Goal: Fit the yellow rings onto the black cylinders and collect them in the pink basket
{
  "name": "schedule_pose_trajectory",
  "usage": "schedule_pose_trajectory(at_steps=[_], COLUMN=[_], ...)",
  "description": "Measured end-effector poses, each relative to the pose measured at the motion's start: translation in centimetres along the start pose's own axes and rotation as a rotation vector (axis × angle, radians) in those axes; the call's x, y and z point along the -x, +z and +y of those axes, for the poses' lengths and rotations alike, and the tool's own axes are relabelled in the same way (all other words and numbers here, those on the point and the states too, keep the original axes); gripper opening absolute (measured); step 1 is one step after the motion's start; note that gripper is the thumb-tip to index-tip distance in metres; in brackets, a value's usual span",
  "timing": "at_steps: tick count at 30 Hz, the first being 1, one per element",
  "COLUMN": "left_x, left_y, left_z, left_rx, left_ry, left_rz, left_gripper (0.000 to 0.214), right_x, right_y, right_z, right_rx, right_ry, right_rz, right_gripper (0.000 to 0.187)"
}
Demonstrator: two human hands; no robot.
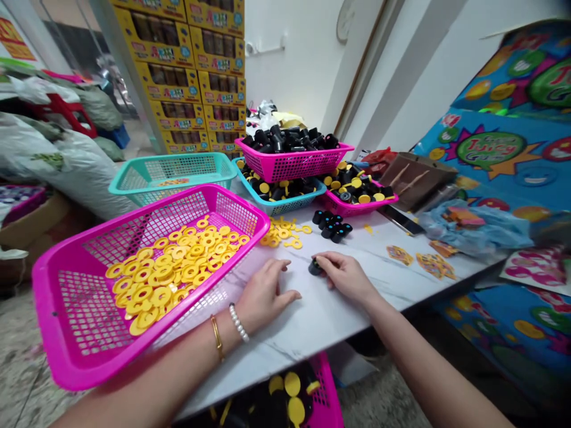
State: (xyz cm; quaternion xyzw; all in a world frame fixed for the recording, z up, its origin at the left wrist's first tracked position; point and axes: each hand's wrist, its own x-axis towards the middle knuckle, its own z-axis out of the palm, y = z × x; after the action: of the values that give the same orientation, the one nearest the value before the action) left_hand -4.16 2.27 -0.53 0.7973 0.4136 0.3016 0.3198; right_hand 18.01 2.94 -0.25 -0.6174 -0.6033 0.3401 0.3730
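Note:
My right hand (345, 274) pinches a small black cylinder (314, 267) at the middle of the white marbled table (307, 321). My left hand (267, 294) rests on the tabletop to its left, thumb and fingers apart, with nothing in it. Beyond my hands stands a cluster of several black cylinders (331, 226) with coloured dots on their ends. Loose yellow rings with tabs (285, 232) lie past my left fingertips. More yellow rings (173, 267) fill part of a pink basket (57, 333) on the left.
A pink basket of black cylinders (294, 166) sits on a teal basket (289, 207). Behind are another teal basket (129, 172) and stacked yellow boxes (173, 86). To the right lie a phone (404, 221), stickers (432, 266) and a blue plastic bag (491, 229). Another pink basket (328, 386) is below the table edge.

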Motion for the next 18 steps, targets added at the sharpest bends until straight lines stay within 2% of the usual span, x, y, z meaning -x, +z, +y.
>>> schedule_pose_trajectory(at_steps=[2, 4, 5, 7, 9, 11, 14, 18], left_x=[-0.2, -0.5, -0.6, -0.7, -0.8, -0.8, -0.7, -0.5], left_y=[0.0, 0.0, 0.0, -0.1, -0.2, -0.3, -0.4, -0.4], left_z=[-0.2, -0.4, -0.5, -0.6, -0.6, -0.4, -0.2, -0.4], left_rx=[0.008, 0.015, 0.014, 0.005, -0.006, -0.015, -0.018, 0.002], left_ry=[-0.018, -0.012, -0.011, -0.029, -0.064, -0.082, -0.068, -0.037], left_rz=[0.03, 0.033, 0.028, 0.012, -0.006, -0.025, -0.044, -0.076], left_gripper=[0.054, 0.046, 0.042, 0.039, 0.039, 0.037, 0.03, 0.025], right_x=[1.0, 0.9, 0.3, -1.6, -4.1, -6.1, -7.1, -5.5], right_y=[1.9, 3.1, 3.3, 3.3, 2.8, 2.3, 1.6, 0.3], right_z=[-1.2, -2.3, -2.7, -3.0, -2.8, -2.6, -2.7, -2.7], right_rx=[-0.033, -0.01, 0.041, 0.213, 0.42, 0.601, 0.748, 0.697], right_ry=[-0.051, -0.086, -0.115, -0.218, -0.35, -0.429, -0.417, -0.316], right_rz=[-0.11, -0.214, -0.214, -0.101, 0.005, -0.033, -0.186, -0.309], right_gripper=[0.036, 0.035, 0.036, 0.034, 0.023, 0.02, 0.022, 0.014])
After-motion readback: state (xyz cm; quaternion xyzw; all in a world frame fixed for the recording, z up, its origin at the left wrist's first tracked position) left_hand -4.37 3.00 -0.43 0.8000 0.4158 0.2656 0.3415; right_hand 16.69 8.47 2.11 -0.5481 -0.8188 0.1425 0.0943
